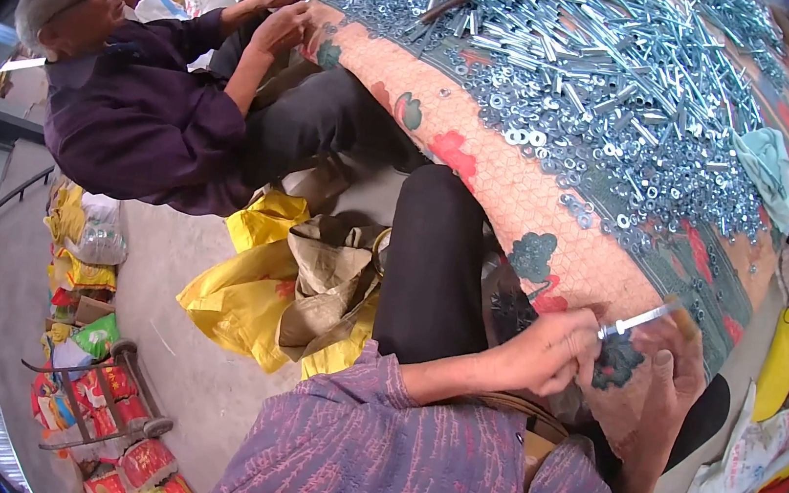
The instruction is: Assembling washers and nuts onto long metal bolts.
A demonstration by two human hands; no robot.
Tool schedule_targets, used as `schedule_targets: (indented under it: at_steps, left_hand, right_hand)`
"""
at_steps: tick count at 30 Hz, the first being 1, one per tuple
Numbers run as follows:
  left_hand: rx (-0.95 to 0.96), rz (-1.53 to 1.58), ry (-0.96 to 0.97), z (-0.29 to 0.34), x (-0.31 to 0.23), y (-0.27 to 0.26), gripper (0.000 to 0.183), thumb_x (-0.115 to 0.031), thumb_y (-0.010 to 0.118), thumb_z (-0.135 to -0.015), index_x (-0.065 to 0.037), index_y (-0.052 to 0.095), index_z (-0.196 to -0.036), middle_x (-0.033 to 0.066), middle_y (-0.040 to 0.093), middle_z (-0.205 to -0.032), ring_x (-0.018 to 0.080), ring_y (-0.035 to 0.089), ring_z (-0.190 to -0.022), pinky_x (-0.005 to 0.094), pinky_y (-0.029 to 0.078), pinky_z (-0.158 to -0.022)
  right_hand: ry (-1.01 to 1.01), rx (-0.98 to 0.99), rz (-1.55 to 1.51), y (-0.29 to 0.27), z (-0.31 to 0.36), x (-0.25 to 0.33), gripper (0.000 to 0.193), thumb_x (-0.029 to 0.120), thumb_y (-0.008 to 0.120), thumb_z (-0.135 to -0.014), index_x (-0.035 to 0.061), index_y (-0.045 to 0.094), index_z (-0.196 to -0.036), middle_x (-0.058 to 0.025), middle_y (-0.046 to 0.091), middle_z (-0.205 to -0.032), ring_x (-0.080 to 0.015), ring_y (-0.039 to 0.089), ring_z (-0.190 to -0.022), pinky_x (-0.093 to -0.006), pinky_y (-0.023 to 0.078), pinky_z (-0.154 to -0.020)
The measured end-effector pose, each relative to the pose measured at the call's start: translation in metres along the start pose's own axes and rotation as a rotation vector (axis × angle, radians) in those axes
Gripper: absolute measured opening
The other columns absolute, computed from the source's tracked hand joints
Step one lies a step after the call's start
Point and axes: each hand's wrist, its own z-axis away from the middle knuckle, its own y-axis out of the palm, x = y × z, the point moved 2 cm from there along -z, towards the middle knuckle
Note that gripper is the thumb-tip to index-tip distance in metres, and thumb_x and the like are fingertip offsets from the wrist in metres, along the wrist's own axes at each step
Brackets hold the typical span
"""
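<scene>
Bare tablecloth (590, 256) margin just beyond left hand (554, 350), tight on silver bolt (640, 319), and right hand (680, 378), fingers apart.

A heap of metal parts (621, 87) lies on the covered worktop (583, 235), with a rag (766, 169) at the heap's right edge and a co-worker (149, 118) seated along the worktop to the left. At its near side, the left hand (554, 350) holds a bolt (637, 319), with the right hand (672, 379) just right of it. Sacks (234, 311) lie on the floor left of the wearer's knee (437, 222), packages (141, 462) and a frame (115, 399) farther left, and more bags (736, 476) at the far right.
</scene>
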Motion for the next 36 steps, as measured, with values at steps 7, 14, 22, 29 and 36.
schedule_targets:
  at_steps: [7, 14, 22, 29, 36]
  left_hand:
    - [0.013, 0.022, -0.041, 0.000, -0.006, -0.007, 0.028, -0.031, 0.037, -0.103, -0.006, 0.045, -0.096, 0.0095, 0.062, -0.075, 0.0090, 0.043, -0.037, 0.0210, 0.029, -0.033]
    - [0.023, -0.008, -0.091, 0.005, 0.000, 0.002, 0.028, -0.031, 0.037, -0.103, -0.005, 0.045, -0.097, 0.0110, 0.063, -0.077, 0.0084, 0.044, -0.037, 0.0204, 0.029, -0.032]
    - [0.124, -0.097, 0.042, 0.000, -0.002, -0.004, 0.026, -0.027, 0.038, -0.103, -0.004, 0.046, -0.093, 0.0134, 0.064, -0.076, 0.0083, 0.044, -0.035, 0.0204, 0.027, -0.029]
    - [0.170, 0.143, -0.254, 0.001, -0.009, 0.000, 0.026, -0.025, 0.037, -0.103, -0.003, 0.048, -0.096, 0.0186, 0.063, -0.076, 0.0081, 0.039, -0.033, 0.0202, 0.024, -0.029]
    - [0.142, 0.233, -0.191, -0.002, -0.013, -0.011, 0.028, -0.027, 0.039, -0.103, -0.002, 0.049, -0.096, 0.0202, 0.063, -0.075, 0.0081, 0.037, -0.032, 0.0205, 0.024, -0.029]
  right_hand:
    - [0.169, 0.078, -0.017, -0.009, -0.003, -0.008, 0.046, 0.025, 0.059, -0.093, -0.0074, 0.052, -0.125, -0.0138, 0.068, -0.097, -0.0158, 0.063, -0.092, -0.0285, 0.050, -0.080]
    - [0.138, 0.149, -0.043, -0.008, 0.001, -0.009, 0.048, 0.029, 0.060, -0.093, -0.0069, 0.053, -0.125, -0.0117, 0.069, -0.092, -0.0166, 0.064, -0.092, -0.0280, 0.049, -0.079]
    - [0.134, 0.215, -0.026, -0.004, -0.005, -0.002, 0.046, 0.028, 0.053, -0.096, -0.0058, 0.052, -0.127, -0.0130, 0.062, -0.114, -0.0174, 0.061, -0.100, -0.0311, 0.048, -0.088]
    - [0.069, 0.207, -0.229, 0.008, -0.009, 0.001, 0.044, 0.026, 0.053, -0.096, -0.0063, 0.050, -0.127, -0.0154, 0.067, -0.099, -0.0192, 0.064, -0.096, -0.0295, 0.050, -0.081]
    - [0.210, 0.132, -0.235, 0.002, 0.001, -0.001, 0.039, 0.010, 0.060, -0.088, -0.0062, 0.053, -0.124, -0.0126, 0.065, -0.097, -0.0156, 0.064, -0.089, -0.0266, 0.051, -0.074]
